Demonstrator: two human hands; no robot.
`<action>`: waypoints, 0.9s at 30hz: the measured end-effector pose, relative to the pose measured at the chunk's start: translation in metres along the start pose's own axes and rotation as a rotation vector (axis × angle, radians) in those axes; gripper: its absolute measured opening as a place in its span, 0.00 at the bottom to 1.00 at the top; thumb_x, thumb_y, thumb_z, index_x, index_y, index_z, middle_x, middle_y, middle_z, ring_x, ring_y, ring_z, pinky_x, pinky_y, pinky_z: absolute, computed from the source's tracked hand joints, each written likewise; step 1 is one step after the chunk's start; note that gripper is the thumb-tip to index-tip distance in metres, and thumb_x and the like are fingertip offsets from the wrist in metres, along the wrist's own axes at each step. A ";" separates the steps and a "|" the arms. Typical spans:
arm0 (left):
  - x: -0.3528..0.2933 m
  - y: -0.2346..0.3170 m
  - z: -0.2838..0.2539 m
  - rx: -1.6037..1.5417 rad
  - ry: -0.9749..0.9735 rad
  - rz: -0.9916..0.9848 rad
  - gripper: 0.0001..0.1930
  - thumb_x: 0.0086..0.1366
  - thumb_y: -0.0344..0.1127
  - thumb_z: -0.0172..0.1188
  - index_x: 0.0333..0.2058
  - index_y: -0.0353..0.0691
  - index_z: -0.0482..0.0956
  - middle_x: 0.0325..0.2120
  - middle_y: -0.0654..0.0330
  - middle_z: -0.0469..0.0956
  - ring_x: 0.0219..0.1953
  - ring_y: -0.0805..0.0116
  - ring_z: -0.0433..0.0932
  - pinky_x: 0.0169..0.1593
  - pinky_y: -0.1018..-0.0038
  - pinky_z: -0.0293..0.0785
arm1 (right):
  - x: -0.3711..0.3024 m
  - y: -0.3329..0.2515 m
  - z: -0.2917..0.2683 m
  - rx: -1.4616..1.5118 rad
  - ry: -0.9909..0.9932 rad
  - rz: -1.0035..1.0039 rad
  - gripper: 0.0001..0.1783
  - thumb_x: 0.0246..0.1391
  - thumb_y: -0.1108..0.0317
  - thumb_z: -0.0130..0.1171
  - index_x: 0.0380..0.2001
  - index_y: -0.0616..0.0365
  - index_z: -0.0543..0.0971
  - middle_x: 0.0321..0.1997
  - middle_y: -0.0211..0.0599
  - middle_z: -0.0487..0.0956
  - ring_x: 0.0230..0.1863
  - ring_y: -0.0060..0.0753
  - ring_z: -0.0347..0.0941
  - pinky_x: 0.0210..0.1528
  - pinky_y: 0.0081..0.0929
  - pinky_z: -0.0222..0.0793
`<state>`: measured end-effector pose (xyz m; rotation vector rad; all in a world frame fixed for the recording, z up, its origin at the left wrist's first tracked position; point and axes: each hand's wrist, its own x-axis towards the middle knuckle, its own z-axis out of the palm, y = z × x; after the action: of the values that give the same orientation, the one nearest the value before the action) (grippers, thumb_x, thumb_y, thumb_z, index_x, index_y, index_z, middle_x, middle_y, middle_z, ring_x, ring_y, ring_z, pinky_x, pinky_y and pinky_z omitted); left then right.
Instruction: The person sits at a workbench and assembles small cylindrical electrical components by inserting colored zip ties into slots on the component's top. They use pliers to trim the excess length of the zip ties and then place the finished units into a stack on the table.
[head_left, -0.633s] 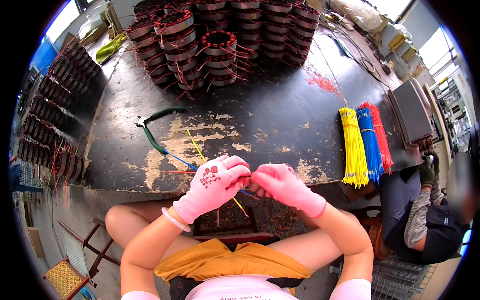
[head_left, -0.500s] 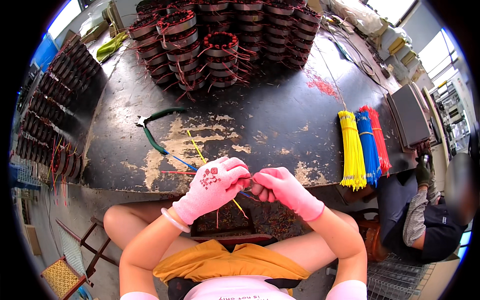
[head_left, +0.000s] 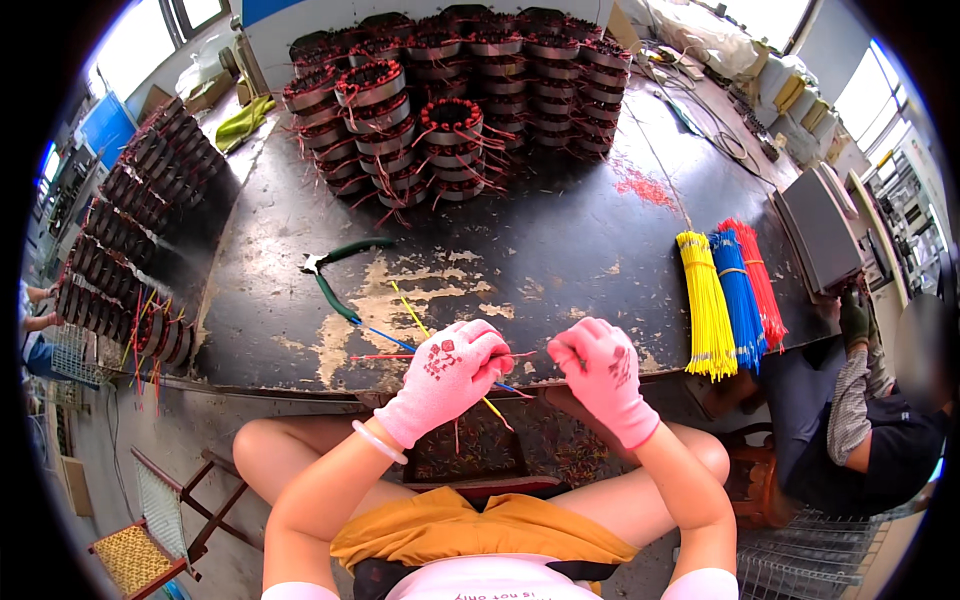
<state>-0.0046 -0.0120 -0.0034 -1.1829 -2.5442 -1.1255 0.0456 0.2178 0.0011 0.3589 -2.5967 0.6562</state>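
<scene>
My left hand (head_left: 447, 378), in a pink glove, is closed round a few thin wires at the table's front edge. A yellow wire (head_left: 408, 305), a blue wire (head_left: 385, 335) and a red wire (head_left: 378, 357) stick out to its left, and their other ends show past the fingers. One thin reddish wire end (head_left: 522, 354) points toward my right hand (head_left: 607, 375). That gloved hand is a short gap away, its fingers curled together; whatever they may pinch is hidden. Green-handled pliers (head_left: 335, 290) lie spread on the table beyond the wires.
Bundles of yellow (head_left: 706, 310), blue (head_left: 737, 300) and red wires (head_left: 757, 285) lie at the right. Stacked wire-wound metal rings (head_left: 452, 150) stand at the back, with more rings (head_left: 130, 235) at the left. Red scraps (head_left: 645, 187) dot the worn tabletop (head_left: 560, 240). A co-worker (head_left: 850, 430) sits at the right.
My right hand has come away from my left, opening a gap between them. The reddish wire end now shows in that gap. My left hand still grips the wires.
</scene>
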 end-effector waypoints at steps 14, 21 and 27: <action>-0.015 0.009 -0.108 0.261 -0.389 0.057 0.44 0.53 0.51 0.74 0.67 0.44 0.68 0.68 0.47 0.65 0.72 0.47 0.60 0.75 0.53 0.51 | 0.049 -0.001 0.020 0.732 -0.756 0.550 0.22 0.61 0.49 0.68 0.28 0.59 0.80 0.23 0.25 0.78 0.26 0.16 0.69 0.29 0.20 0.63; -0.032 -0.008 -0.051 0.321 -0.235 0.060 0.47 0.51 0.56 0.74 0.67 0.42 0.67 0.64 0.44 0.67 0.67 0.41 0.64 0.73 0.51 0.57 | 0.058 -0.003 0.009 0.620 -0.701 0.484 0.21 0.64 0.51 0.64 0.37 0.62 0.83 0.30 0.31 0.82 0.31 0.20 0.74 0.34 0.24 0.71; -0.045 -0.006 -0.031 0.436 -0.080 -0.034 0.46 0.55 0.61 0.69 0.66 0.40 0.66 0.61 0.43 0.67 0.67 0.41 0.63 0.73 0.48 0.55 | 0.121 -0.068 0.042 0.256 -0.403 0.056 0.31 0.63 0.43 0.58 0.51 0.62 0.81 0.50 0.50 0.82 0.50 0.49 0.80 0.52 0.40 0.75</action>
<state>0.0164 -0.0628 -0.0028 -1.0878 -2.6821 -0.4913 -0.0510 0.1214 0.0510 0.5483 -2.9130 1.0334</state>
